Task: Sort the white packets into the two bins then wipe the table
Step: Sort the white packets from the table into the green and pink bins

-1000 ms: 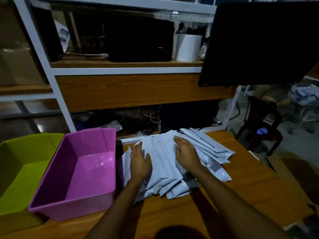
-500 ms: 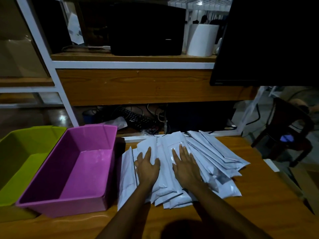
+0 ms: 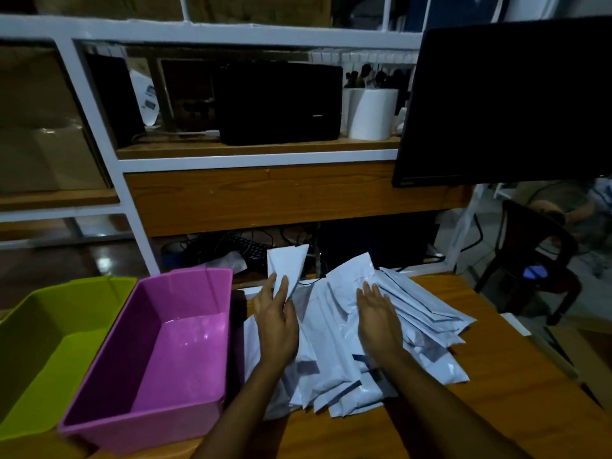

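A heap of white packets (image 3: 334, 339) lies fanned out on the wooden table (image 3: 496, 409). My left hand (image 3: 276, 321) pinches one white packet (image 3: 286, 265) and holds it lifted off the heap, tilted up. My right hand (image 3: 377, 314) rests flat on the heap with its fingers spread. An empty pink bin (image 3: 159, 346) stands just left of the heap. Beside it at the far left is an empty green bin (image 3: 49, 342).
A white-framed shelf (image 3: 258, 160) rises behind the table, with a black box (image 3: 281, 101) and a white roll (image 3: 372, 114) on it. A dark monitor (image 3: 503, 101) hangs at the upper right. A dark chair (image 3: 533, 260) stands past the table's right edge.
My left hand has taken hold of one packet and raised it off the heap. My right hand has shifted a little to the right on the heap.
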`<state>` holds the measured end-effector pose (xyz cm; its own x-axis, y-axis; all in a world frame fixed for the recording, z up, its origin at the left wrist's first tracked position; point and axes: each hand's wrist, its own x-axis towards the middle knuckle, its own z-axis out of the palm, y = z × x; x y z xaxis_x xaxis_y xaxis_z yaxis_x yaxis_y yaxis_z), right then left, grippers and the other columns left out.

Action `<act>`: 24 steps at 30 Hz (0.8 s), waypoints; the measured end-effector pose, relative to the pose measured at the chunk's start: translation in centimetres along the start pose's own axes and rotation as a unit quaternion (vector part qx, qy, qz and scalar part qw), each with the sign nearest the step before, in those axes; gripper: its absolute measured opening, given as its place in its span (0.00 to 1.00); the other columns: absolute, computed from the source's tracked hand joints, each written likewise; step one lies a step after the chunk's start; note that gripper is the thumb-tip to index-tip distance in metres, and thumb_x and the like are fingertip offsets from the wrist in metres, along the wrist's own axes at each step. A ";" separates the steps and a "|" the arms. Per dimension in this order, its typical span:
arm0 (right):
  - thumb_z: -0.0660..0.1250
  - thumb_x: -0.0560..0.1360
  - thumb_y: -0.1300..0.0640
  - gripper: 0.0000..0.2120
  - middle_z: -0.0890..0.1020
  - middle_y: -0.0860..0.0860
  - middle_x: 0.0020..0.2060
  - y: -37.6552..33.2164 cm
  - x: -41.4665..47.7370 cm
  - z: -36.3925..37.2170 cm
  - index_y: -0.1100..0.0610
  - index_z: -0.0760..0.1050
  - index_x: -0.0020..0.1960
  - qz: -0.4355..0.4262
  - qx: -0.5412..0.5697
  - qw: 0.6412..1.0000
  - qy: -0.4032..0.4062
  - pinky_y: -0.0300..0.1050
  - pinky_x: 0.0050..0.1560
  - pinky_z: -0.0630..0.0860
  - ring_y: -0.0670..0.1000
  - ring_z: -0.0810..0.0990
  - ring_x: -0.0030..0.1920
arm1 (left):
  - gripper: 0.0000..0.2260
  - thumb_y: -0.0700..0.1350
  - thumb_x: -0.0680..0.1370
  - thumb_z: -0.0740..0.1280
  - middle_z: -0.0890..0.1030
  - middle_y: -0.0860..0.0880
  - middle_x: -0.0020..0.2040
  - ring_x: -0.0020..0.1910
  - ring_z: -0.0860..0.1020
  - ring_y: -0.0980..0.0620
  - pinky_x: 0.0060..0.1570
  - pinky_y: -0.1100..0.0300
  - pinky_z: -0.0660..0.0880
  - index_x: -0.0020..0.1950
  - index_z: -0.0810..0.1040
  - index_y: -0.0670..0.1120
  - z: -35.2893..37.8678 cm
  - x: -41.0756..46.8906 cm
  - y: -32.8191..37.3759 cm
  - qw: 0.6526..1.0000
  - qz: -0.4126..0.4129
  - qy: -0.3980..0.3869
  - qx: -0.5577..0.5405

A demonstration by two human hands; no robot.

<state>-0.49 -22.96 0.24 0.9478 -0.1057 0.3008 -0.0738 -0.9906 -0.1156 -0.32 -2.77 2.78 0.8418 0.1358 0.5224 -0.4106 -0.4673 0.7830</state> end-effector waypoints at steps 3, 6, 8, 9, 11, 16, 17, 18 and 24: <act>0.74 0.61 0.72 0.30 0.76 0.63 0.64 -0.3 0.1 -3.1 0.65 0.76 0.63 0.021 -0.003 0.998 0.064 0.62 0.63 0.71 0.64 0.75 0.65 | 0.20 0.40 0.80 0.58 0.65 0.46 0.75 0.74 0.60 0.49 0.71 0.64 0.54 0.72 0.70 0.46 -2.4 1.3 1.0 0.998 0.067 -0.009 0.012; 0.65 0.73 0.69 0.25 0.69 0.62 0.71 -1.9 -0.9 -5.9 0.64 0.70 0.70 0.050 0.021 0.990 0.133 0.58 0.71 0.61 0.62 0.66 0.72 | 0.22 0.42 0.80 0.56 0.61 0.51 0.76 0.77 0.57 0.49 0.74 0.60 0.51 0.75 0.66 0.46 -5.0 2.0 1.8 0.995 0.091 -0.021 0.024; 0.58 0.79 0.64 0.21 0.66 0.60 0.73 -3.6 -1.9 -7.2 0.63 0.68 0.71 0.057 0.049 0.982 0.172 0.56 0.73 0.59 0.60 0.63 0.74 | 0.22 0.42 0.80 0.55 0.60 0.52 0.76 0.77 0.55 0.49 0.75 0.49 0.55 0.76 0.63 0.47 -6.8 2.2 2.0 0.995 0.097 -0.022 0.014; 0.55 0.79 0.61 0.21 0.67 0.60 0.73 -4.7 -2.5 -7.7 0.63 0.68 0.71 0.058 0.065 0.979 0.186 0.56 0.73 0.59 0.60 0.62 0.74 | 0.23 0.42 0.80 0.55 0.59 0.53 0.77 0.78 0.54 0.49 0.75 0.45 0.56 0.76 0.62 0.47 -7.7 2.2 2.0 0.995 0.101 -0.024 0.007; 0.54 0.79 0.59 0.22 0.67 0.59 0.72 -7.1 -4.0 -8.3 0.63 0.69 0.71 0.053 0.095 0.972 0.209 0.57 0.72 0.61 0.60 0.63 0.74 | 0.23 0.41 0.80 0.55 0.59 0.53 0.77 0.78 0.52 0.51 0.74 0.42 0.57 0.76 0.60 0.48 -9.5 2.1 1.6 0.993 0.113 -0.031 0.000; 0.53 0.81 0.55 0.21 0.65 0.55 0.74 -13.5 -8.6 -8.6 0.60 0.68 0.72 0.046 0.171 0.958 0.226 0.54 0.74 0.59 0.55 0.58 0.76 | 0.24 0.38 0.79 0.55 0.58 0.52 0.77 0.78 0.51 0.54 0.75 0.44 0.54 0.76 0.62 0.44 -14.0 0.6 0.8 0.989 0.139 -0.042 0.019; 0.53 0.81 0.55 0.22 0.65 0.54 0.74 -14.8 -9.6 -8.8 0.60 0.68 0.72 0.047 0.188 0.954 0.227 0.53 0.74 0.58 0.54 0.58 0.76 | 0.24 0.38 0.79 0.54 0.58 0.52 0.77 0.78 0.50 0.54 0.76 0.45 0.53 0.76 0.61 0.44 -15.0 0.0 0.6 0.988 0.145 -0.039 0.028; 0.53 0.81 0.55 0.21 0.65 0.54 0.74 -15.9 -10.4 -9.0 0.60 0.68 0.72 0.046 0.202 0.951 0.228 0.53 0.74 0.59 0.53 0.57 0.76 | 0.24 0.37 0.79 0.54 0.58 0.52 0.78 0.78 0.50 0.54 0.76 0.45 0.52 0.76 0.61 0.44 -15.9 -0.5 0.5 0.987 0.150 -0.035 0.037; 0.56 0.80 0.57 0.21 0.67 0.57 0.72 -22.7 -13.5 -9.1 0.62 0.69 0.71 -0.005 0.270 0.935 0.228 0.57 0.71 0.64 0.55 0.61 0.75 | 0.24 0.35 0.78 0.55 0.61 0.49 0.77 0.78 0.52 0.53 0.76 0.46 0.53 0.75 0.65 0.42 -23.2 -2.6 -0.7 0.987 0.141 0.010 0.080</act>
<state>-14.45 0.19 7.42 0.7079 -0.2450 0.6625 0.2190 -0.8156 -0.5356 -10.34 17.47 8.74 0.6945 -0.0030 0.7195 -0.5652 -0.6211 0.5430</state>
